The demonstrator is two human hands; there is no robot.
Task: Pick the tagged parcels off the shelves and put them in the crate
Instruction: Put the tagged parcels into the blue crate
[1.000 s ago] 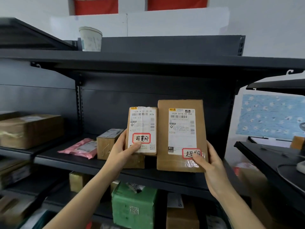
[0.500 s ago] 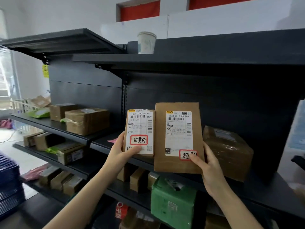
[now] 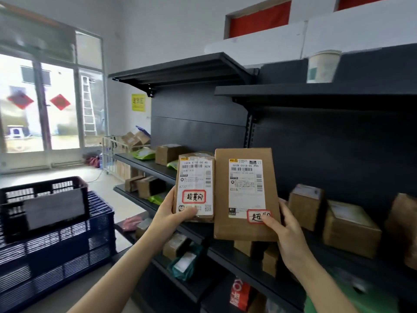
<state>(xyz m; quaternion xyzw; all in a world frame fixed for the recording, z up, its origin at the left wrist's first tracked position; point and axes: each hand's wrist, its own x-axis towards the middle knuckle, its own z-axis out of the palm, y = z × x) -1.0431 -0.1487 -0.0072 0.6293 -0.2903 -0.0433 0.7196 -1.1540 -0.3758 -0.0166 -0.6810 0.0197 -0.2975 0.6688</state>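
Note:
My left hand [image 3: 173, 216] grips a small brown parcel [image 3: 195, 177] by its lower left corner; it carries a white label and a red-bordered tag. My right hand [image 3: 285, 231] holds a larger flat brown parcel [image 3: 246, 229] at its lower right, thumb over its red-bordered tag. Both parcels are upright, side by side, in front of the dark shelves. A dark crate [image 3: 45, 184] sits on a stack of blue crates [image 3: 58, 256] at the lower left.
The black shelving [image 3: 316, 93] runs from the centre to the right with several brown boxes [image 3: 349, 229] on it, and green and red packets lower down. A paper cup [image 3: 323, 66] stands on the top shelf. Windows and a ladder are at the far left.
The view has swung left: the crates and windows have come into sight. Both hands still hold their parcels upright, side by side, away from the shelf.

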